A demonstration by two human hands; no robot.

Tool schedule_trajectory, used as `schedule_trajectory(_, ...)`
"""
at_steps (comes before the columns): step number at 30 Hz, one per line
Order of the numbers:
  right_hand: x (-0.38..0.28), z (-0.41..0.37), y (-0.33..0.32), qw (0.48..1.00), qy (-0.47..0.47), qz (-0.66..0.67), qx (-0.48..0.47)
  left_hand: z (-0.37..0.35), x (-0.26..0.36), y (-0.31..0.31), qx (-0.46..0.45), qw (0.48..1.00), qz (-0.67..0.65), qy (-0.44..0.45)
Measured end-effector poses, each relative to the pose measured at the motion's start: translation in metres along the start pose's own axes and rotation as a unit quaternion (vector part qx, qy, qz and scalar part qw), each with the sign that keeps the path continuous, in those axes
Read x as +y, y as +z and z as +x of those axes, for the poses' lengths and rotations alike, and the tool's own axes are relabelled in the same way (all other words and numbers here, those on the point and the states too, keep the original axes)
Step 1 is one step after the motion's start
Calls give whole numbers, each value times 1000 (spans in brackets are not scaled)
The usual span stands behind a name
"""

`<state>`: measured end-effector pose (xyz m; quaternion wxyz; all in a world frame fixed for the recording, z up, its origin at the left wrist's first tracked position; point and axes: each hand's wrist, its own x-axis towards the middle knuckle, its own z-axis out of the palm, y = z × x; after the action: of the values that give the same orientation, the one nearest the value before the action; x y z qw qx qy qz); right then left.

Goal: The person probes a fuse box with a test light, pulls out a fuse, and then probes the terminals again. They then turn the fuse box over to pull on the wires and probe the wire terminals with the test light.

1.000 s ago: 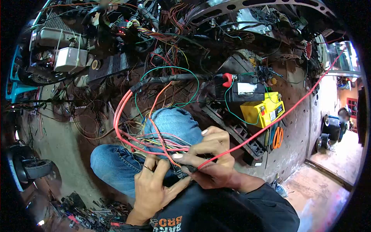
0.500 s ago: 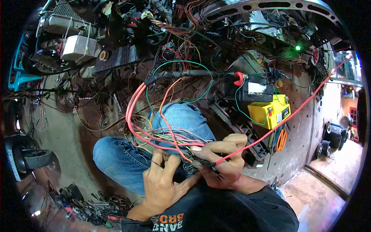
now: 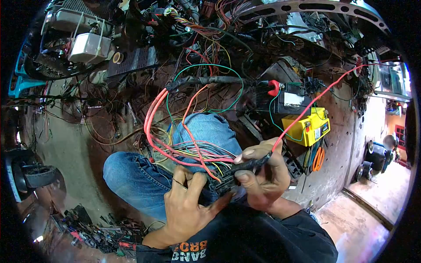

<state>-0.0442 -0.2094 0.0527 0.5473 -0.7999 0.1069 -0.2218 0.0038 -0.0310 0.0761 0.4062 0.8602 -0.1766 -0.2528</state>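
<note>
My left hand [image 3: 186, 206] grips a black multi-pin connector [image 3: 222, 183] where a bundle of red, pink, yellow and green wires [image 3: 193, 153] ends, resting over my blue-jeaned knee [image 3: 206, 131]. My right hand [image 3: 263, 175] pinches a slim black probe [image 3: 252, 164] with a long red lead [image 3: 315, 98] running up and right. The probe's tip points at the connector's wire side.
A yellow battery [image 3: 307, 128] and a black battery [image 3: 287, 100] with a red clamp [image 3: 274, 87] sit on the floor ahead. Tangled wiring and a white box [image 3: 90, 47] lie further off. Tools [image 3: 98, 234] are scattered at lower left. Orange pliers [image 3: 316, 158] lie right.
My right hand has turned and lifted, bringing the probe from below the connector to its upper side; the red lead swung upward. The left hand keeps its hold.
</note>
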Motion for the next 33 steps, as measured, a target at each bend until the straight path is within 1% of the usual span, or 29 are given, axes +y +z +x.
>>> schedule_trajectory(2, -5, 2, 0, 999, 41, 13, 26, -1, 0, 0, 0, 1000, -1, -2)
schedule_trajectory(6, -4, 3, -1, 997, 59, 37, 25, -1, 0, 0, 5, 1000, 3, 3)
schedule_trajectory(7, -3, 4, -1, 998, 45, 44, 21, 0, 0, 0, 4, 1000, 3, 5)
schedule_trajectory(11, -5, 7, 1, 998, 41, 38, -11, -1, -1, 0, -4, 1000, 2, 2)
schedule_trajectory(14, -3, 11, -1, 998, -1, 3, -55, -1, 0, 0, -9, 1000, -1, -5)
schedule_trajectory(15, -6, 13, -2, 997, 4, -7, -75, -1, 0, 0, -8, 1000, 0, -4)
schedule_trajectory(16, -5, 14, -2, 997, -12, -16, -80, -1, 0, 0, -7, 1000, 1, -3)
schedule_trajectory(19, -2, 15, -2, 993, -71, -41, -88, 5, -2, 2, 49, 996, 27, 72)
schedule_trajectory(22, -2, 16, -3, 988, -99, -65, -96, 2, -1, 2, 31, 998, 27, 48)
schedule_trajectory(26, -6, 17, -1, 986, -112, -79, -95, 2, 0, 2, 40, 998, 25, 48)
schedule_trajectory(29, -7, 20, 1, 986, -105, -83, -99, 2, -2, 2, 37, 998, 22, 56)
schedule_trajectory(32, -6, 20, 2, 987, -94, -80, -106, 1, 1, 2, 38, 999, 18, 32)
schedule_trajectory(33, -6, 19, 2, 987, -88, -80, -109, 2, 1, 2, 43, 998, 19, 46)
